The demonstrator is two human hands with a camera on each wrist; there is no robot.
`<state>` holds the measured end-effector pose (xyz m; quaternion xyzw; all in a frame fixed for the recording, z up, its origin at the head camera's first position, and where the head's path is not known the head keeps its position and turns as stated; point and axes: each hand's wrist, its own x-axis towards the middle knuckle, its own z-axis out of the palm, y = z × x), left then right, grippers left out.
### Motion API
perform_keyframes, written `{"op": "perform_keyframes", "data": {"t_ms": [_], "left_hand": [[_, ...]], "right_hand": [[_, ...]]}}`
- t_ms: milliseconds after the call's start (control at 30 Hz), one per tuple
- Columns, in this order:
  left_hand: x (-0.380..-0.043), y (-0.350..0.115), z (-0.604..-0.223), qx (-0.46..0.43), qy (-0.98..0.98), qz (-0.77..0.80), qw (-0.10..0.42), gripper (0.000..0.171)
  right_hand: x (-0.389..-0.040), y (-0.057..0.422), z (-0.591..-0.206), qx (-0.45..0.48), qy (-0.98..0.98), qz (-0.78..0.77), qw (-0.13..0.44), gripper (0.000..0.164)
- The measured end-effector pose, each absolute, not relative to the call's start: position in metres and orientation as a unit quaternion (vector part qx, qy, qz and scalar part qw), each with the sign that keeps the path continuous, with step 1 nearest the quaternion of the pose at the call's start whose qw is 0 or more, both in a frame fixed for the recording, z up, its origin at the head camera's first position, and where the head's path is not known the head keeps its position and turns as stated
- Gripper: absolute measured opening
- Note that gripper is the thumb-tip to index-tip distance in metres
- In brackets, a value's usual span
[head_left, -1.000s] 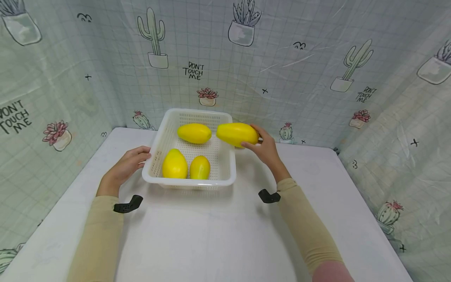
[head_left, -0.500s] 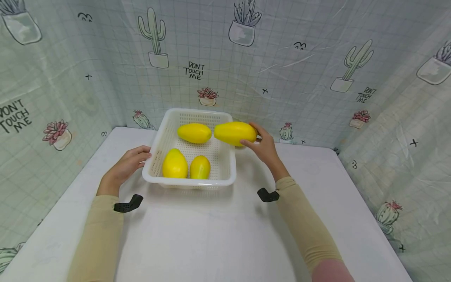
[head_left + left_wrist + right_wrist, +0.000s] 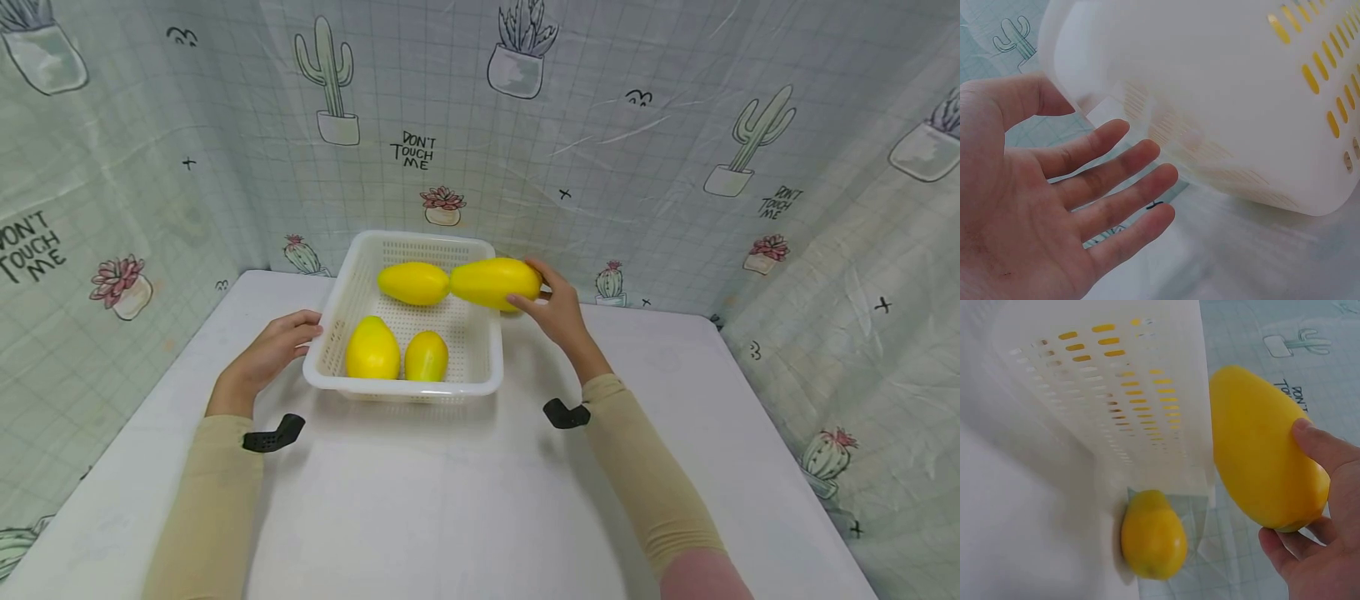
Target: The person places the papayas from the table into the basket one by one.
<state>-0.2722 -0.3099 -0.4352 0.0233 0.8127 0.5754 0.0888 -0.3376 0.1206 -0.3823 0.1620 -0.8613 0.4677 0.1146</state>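
A white plastic basket (image 3: 480, 389) stands on the table with three yellow fruits in it: one papaya-shaped fruit (image 3: 411, 284) at the back, a rounder fruit (image 3: 372, 350) and a smaller fruit (image 3: 426, 358) at the front. My right hand (image 3: 558, 312) grips a large yellow papaya (image 3: 1263, 450) by its blunt end, thumb on one side and fingers beneath. Its narrow end reaches over the basket's right rim. My left hand (image 3: 1066, 181) is at the left rim, thumb at the edge, the other fingers straight beside the wall.
Another yellow papaya (image 3: 1154, 536) lies on the table outside the basket's right side, mostly hidden in the head view. A patterned curtain (image 3: 562, 142) hangs around the back and sides of the white table (image 3: 420, 492).
My right hand has moved slightly left with the papaya, whose narrow end now meets the back fruit in the head view. The left hand and the basket have stayed put.
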Motion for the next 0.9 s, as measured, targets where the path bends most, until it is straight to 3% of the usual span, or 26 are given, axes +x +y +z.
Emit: {"op": "perform_keyframes", "data": {"t_ms": [900], "left_hand": [[-0.271, -0.310, -0.435, 0.028, 0.811, 0.578, 0.087, 0.057]], "right_hand": [[-0.341, 0.102, -0.374, 0.173, -0.875, 0.441, 0.099, 0.068]]}}
